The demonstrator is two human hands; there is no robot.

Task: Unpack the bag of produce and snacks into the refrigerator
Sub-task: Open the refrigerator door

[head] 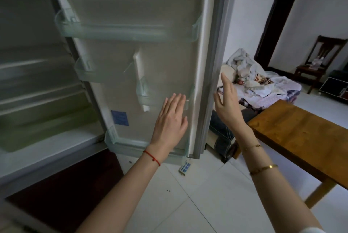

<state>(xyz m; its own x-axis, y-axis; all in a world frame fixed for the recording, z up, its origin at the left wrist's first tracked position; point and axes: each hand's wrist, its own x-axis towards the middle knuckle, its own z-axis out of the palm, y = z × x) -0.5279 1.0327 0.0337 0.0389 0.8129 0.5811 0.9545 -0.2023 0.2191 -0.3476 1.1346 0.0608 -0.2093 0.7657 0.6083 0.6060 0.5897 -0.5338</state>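
The grey refrigerator (28,82) is seen at the left with its compartment exposed, its white shelves blurred. Its wide white-lined door (135,59) stands swung open across the middle of the view, fitted with clear plastic door bins (113,32) at several heights and a blue label (120,117) low on the liner. No bag, produce or snacks can be made out anywhere in the view.

A brown wooden table (301,129) is placed at the right, on the white tiled floor (207,195). Beyond it, a bed heaped with pale crumpled bedding (254,76) is seen, and a dark wooden chair (320,63) is set against the far wall.

The left hand (171,119), marked by a red string bracelet (151,157) at the wrist, is held flat with fingers straight over the lower door liner; its grip is released and nothing is held. The right hand (228,100), with gold bracelets (263,168) on the forearm, is raised just beside the door's outer edge, fingers extended and relaxed, its grip likewise released. Whether either hand touches the door cannot be told.

A small white-and-blue object (185,166) lies on the floor below the door.
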